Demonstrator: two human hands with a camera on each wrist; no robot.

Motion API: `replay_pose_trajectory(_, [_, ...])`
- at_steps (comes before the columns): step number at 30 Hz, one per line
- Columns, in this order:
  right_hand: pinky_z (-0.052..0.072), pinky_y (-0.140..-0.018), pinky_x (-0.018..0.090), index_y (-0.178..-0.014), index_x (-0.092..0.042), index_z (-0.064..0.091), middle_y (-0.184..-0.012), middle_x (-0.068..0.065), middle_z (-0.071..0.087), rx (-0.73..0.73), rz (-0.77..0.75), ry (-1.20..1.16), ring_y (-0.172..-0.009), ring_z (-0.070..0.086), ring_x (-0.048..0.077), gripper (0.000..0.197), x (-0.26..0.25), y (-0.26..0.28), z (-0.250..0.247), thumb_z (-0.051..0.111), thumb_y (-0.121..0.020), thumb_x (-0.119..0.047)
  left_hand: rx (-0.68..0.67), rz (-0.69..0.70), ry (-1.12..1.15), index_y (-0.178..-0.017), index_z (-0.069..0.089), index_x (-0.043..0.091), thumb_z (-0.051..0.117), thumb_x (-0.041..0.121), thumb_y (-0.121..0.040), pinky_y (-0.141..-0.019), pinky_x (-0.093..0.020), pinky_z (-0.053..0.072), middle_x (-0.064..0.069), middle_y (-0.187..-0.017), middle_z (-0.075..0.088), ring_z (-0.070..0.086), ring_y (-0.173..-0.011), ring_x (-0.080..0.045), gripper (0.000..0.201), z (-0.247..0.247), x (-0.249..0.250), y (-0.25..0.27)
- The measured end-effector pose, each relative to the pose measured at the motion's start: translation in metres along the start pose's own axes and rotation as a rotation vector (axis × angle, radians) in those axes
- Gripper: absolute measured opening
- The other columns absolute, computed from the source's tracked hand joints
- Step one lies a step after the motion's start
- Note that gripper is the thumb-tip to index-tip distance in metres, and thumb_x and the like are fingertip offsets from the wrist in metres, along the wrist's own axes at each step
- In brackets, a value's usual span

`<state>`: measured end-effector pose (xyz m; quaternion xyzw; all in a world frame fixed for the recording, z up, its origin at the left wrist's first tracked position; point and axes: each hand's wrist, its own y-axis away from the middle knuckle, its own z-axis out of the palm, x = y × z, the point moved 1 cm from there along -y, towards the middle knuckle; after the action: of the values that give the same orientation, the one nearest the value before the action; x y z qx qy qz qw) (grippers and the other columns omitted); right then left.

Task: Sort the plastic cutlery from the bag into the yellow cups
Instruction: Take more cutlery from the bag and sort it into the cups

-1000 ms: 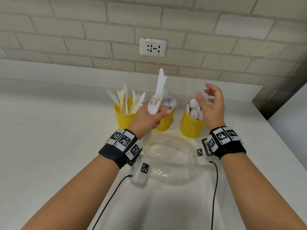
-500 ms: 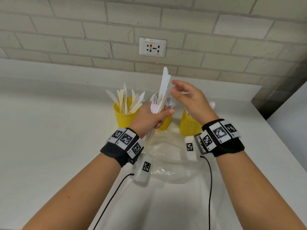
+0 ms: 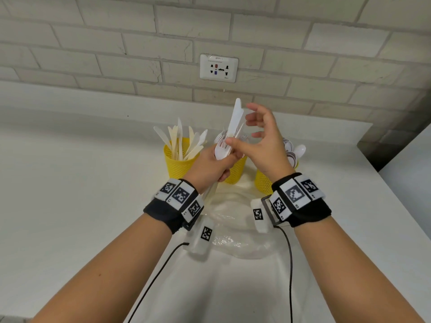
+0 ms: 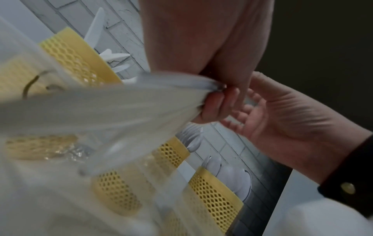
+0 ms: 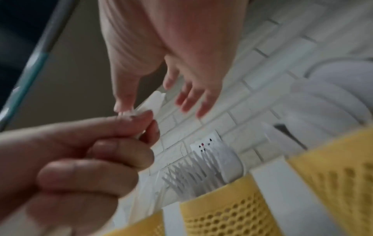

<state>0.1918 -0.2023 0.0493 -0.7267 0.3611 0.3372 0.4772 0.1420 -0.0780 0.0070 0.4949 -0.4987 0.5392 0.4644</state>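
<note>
Counter point(image 3: 70, 183): white and flat, it runs under your arms to a pale brick wall point(image 3: 93, 43) at 12 o'clock.
Left cup point(image 3: 178, 165): yellow mesh, holding knives, at 11 o'clock.
Left hand point(image 3: 207, 166): you grip a bundle of cutlery point(image 3: 229, 136) upright, a knife tallest.
Bag point(image 3: 235, 241): clear plastic, flat between your wrists.
Socket point(image 3: 218, 68): on the wall at 12 o'clock.
Right hand point(image 3: 263, 141): thumb and forefinger pinch the bundle, other fingers spread.
Right cup point(image 3: 262, 185): holds spoons, at 1 o'clock.
</note>
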Motion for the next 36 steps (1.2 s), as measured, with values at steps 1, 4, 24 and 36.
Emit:
replay_pose_trajectory(1, [0.039,-0.080,0.010,-0.114,-0.031,0.048,-0.110,0.000,0.054,0.054,-0.081,0.073,-0.098,0.051,0.008,0.064,0.000,0.001,0.000,0.084,-0.063,-0.021,0.013,0.004,-0.010,-0.077,0.056,0.016,0.060,0.015,-0.091,-0.045,-0.026,0.027,0.009,-0.053,0.044,0.038,-0.044,-0.015,0.015,0.000,0.001,0.000])
replay_pose_trajectory(4, [0.036,-0.080,0.007,-0.095,-0.020,0.065,-0.095,-0.006,0.045,0.035,-0.202,0.213,-0.087,0.047,0.000,0.033,-0.001,0.001,0.007,0.082,-0.067,-0.024,0.031,0.018,-0.031,-0.072,0.047,0.015,0.059,0.013,-0.091,-0.046,-0.027,0.027,0.005,-0.053,0.041,0.038,-0.045,-0.015,0.023,0.001,0.003,-0.002])
replay_pose_trajectory(24, [0.054,-0.078,0.037,-0.082,-0.020,0.057,-0.087,-0.001,0.068,0.102,-0.084,0.315,-0.085,0.066,0.021,0.008,0.001,-0.036,-0.009,0.060,-0.089,-0.023,0.445,0.245,0.117,-0.073,0.044,0.018,0.053,0.029,-0.096,-0.037,-0.021,0.032,0.004,-0.050,0.048,0.040,-0.037,-0.009,0.027,-0.062,0.053,-0.007])
replay_pose_trajectory(36, [0.039,-0.093,0.032,-0.086,-0.010,0.069,-0.116,0.009,0.064,-0.190,0.116,0.601,-0.115,0.051,0.027,0.016,0.037,-0.028,0.014,0.069,-0.082,-0.025,0.542,0.444,0.004,-0.080,0.046,0.015,0.052,0.025,-0.097,-0.046,-0.022,0.038,0.001,-0.059,0.039,0.041,-0.044,-0.007,0.020,-0.103,0.072,-0.037])
